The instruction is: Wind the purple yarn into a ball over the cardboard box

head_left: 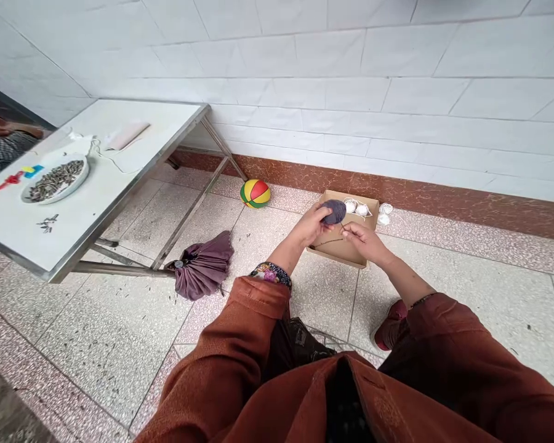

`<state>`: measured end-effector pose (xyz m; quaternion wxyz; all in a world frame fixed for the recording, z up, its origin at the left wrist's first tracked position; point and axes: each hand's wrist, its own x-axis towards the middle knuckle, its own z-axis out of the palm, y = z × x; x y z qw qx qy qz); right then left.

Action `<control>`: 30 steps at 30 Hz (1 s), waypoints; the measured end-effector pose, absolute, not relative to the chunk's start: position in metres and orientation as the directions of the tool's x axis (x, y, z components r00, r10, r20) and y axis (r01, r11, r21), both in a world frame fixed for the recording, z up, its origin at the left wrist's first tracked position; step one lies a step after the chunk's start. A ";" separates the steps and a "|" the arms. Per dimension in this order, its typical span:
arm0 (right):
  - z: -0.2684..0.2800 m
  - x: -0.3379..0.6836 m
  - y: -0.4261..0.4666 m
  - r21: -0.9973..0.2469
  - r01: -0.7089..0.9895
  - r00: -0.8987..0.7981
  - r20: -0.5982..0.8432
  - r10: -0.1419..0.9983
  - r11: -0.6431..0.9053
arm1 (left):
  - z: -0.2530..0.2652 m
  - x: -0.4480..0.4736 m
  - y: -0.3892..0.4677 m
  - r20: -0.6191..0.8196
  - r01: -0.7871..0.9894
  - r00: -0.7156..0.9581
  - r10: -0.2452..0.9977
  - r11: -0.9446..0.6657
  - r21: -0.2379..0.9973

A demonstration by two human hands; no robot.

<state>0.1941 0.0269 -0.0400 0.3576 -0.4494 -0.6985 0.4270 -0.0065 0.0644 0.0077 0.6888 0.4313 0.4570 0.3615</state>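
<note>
My left hand point(311, 226) is closed around a dark grey ball of yarn point(335, 212), held above a shallow cardboard box point(372, 206). Thumb and fingers of my right hand point(364, 240) pinch a dark strand of yarn point(343, 227) that runs down from the ball. Inside the box, near its back edge, sit white balls of yarn point(361, 210). More white yarn balls point(385, 213) lie on the floor just right of the box. A dark strand also rests along the box bottom.
A white-topped table point(133, 151) with metal legs stands left, bearing a plate of seed shells point(55, 179) and a pink folded item point(128, 135). A striped ball point(255, 194) and a purple folded umbrella point(205, 266) lie on the tiled floor. Another person's sleeve point(9, 146) shows far left.
</note>
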 end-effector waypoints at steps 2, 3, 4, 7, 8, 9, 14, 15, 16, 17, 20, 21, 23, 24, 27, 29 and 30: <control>-0.035 0.193 0.024 -0.883 0.370 -0.342 0.160 0.926 0.290 | 0.001 -0.008 0.070 -0.288 0.190 0.132 0.949 0.260 0.947; -0.033 0.193 0.023 -0.867 0.386 -0.329 0.190 0.925 0.315 | -0.003 -0.010 0.072 -0.236 0.356 0.095 0.967 0.189 0.915; -0.031 0.193 0.023 -0.853 0.399 -0.311 0.219 0.925 0.337 | -0.006 -0.012 0.072 -0.207 0.487 0.101 0.973 0.133 0.863; -0.028 0.196 0.028 -0.825 0.430 -0.273 0.268 0.924 0.366 | -0.011 -0.019 0.067 -0.280 0.584 0.284 0.917 0.067 0.809; -0.028 0.197 0.030 -0.825 0.436 -0.258 0.269 0.928 0.360 | -0.011 -0.021 0.064 -0.336 0.528 0.374 0.864 0.099 0.843; -0.028 0.197 0.032 -0.832 0.436 -0.239 0.262 0.935 0.344 | -0.008 -0.023 0.059 -0.373 0.442 0.469 0.801 0.153 0.884; -0.037 0.188 0.038 -0.891 0.373 -0.213 0.189 0.958 0.259 | 0.009 -0.030 0.044 -0.209 -0.110 0.713 0.669 0.402 0.909; -0.039 0.184 0.037 -0.888 0.374 -0.242 0.184 0.953 0.267 | 0.009 -0.031 0.044 -0.163 -0.215 0.678 0.717 0.405 0.889; -0.040 0.181 0.036 -0.878 0.384 -0.279 0.184 0.943 0.285 | 0.008 -0.032 0.046 -0.141 -0.292 0.623 0.769 0.396 0.870; -0.039 0.178 0.035 -0.865 0.396 -0.318 0.186 0.930 0.308 | 0.005 -0.032 0.050 -0.143 -0.340 0.553 0.821 0.379 0.860; -0.033 0.174 0.032 -0.821 0.423 -0.386 0.219 0.896 0.383 | -0.010 -0.032 0.064 -0.253 -0.255 0.339 0.906 0.348 0.902; -0.030 0.174 0.032 -0.808 0.434 -0.382 0.237 0.893 0.399 | -0.016 -0.032 0.068 -0.283 -0.152 0.281 0.917 0.334 0.930; -0.023 0.177 0.034 -0.783 0.462 -0.353 0.268 0.896 0.416 | -0.024 -0.031 0.075 -0.289 0.135 0.195 0.937 0.266 0.954; -0.020 0.178 0.036 -0.772 0.479 -0.335 0.279 0.900 0.417 | -0.027 -0.031 0.077 -0.270 0.283 0.193 0.943 0.210 0.936; -0.018 0.183 0.044 -0.762 0.513 -0.265 0.297 0.917 0.395 | -0.028 -0.032 0.077 -0.290 0.499 0.376 0.880 0.071 0.864; -0.024 0.185 0.049 -0.777 0.520 -0.200 0.291 0.935 0.353 | -0.022 -0.032 0.074 -0.358 0.402 0.525 0.772 0.146 0.904; -0.028 0.185 0.050 -0.791 0.517 -0.170 0.281 0.945 0.328 | -0.019 -0.031 0.072 -0.374 0.312 0.583 0.721 0.227 0.923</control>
